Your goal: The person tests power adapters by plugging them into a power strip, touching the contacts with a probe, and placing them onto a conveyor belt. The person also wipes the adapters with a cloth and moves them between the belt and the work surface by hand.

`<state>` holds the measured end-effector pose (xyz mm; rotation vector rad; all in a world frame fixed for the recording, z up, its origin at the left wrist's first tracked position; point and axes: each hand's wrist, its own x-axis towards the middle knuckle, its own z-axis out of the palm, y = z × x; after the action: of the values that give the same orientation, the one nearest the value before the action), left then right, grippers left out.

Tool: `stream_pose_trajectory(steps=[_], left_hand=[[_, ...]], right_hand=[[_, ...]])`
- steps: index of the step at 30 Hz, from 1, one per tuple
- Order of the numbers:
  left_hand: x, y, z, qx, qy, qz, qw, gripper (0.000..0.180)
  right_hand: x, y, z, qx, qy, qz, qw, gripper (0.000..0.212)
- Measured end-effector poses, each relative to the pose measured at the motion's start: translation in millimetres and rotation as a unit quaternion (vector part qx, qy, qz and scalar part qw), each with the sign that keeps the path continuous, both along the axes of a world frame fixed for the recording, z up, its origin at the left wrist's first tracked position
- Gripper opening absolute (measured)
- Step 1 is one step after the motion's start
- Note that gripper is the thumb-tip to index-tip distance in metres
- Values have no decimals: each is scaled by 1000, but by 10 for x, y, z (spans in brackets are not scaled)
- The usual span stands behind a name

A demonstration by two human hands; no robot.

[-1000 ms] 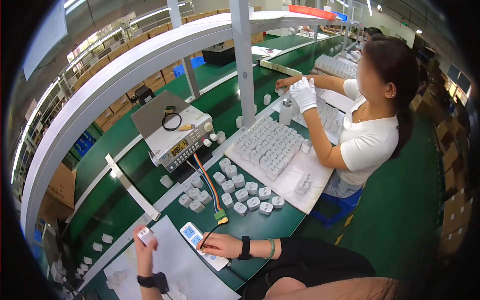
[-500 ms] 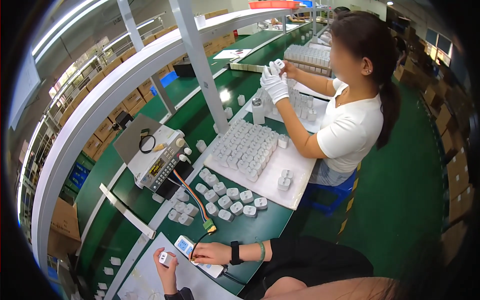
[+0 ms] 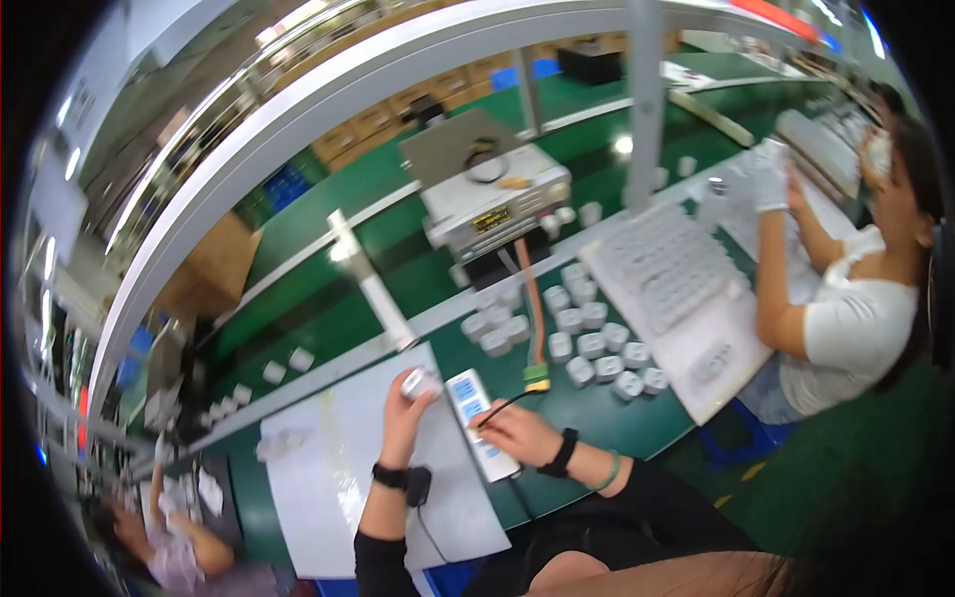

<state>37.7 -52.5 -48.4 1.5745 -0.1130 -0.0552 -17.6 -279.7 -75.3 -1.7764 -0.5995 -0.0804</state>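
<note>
My left hand (image 3: 400, 423) is closed around a small white charger (image 3: 422, 382) above the white work sheet (image 3: 393, 522). Just to its right lies a white power strip (image 3: 464, 384) with blue socket faces. My right hand (image 3: 524, 435) reaches over the strip, its fingers pinched on the end of a thin black cable (image 3: 511, 402). The cable's tip is hidden in the fingers, so I cannot tell whether it touches the strip. From there the cable runs to a green and yellow connector (image 3: 536, 378), joined to coloured wires (image 3: 534, 308) from a bench test instrument (image 3: 505, 209).
Several loose white chargers (image 3: 593, 344) stand beyond the strip. A board (image 3: 716, 388) with rows of chargers lies to the right, by a gloved co-worker (image 3: 846, 289). Another person (image 3: 169, 547) sits far left. A metal shelf post (image 3: 645, 119) rises behind.
The view has swung to the right, so the scene sits differently and is blurred. My left hand still holds the charger, and my right hand stays by the power strip with the cable.
</note>
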Motion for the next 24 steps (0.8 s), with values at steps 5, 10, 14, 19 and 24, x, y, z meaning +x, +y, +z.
stream_pose_trajectory(steps=[5,10,14,19,24], left_hand=[[130,-140,-9,-23,8,-35,999,46],[95,-282,0,158,-31,-54,985,46],[87,-275,-85,254,-116,-92,956,48],[57,-315,-145,238,-124,-68,961,46],[-351,-165,-90,119,-120,36,985,47]], right_hand=[[4,62,144,19,23,32,999,19],[10,20,182,10,29,47,998,19],[-35,7,242,2,43,50,998,22],[-21,27,190,10,25,34,999,22],[-3,6,197,6,13,38,999,19]])
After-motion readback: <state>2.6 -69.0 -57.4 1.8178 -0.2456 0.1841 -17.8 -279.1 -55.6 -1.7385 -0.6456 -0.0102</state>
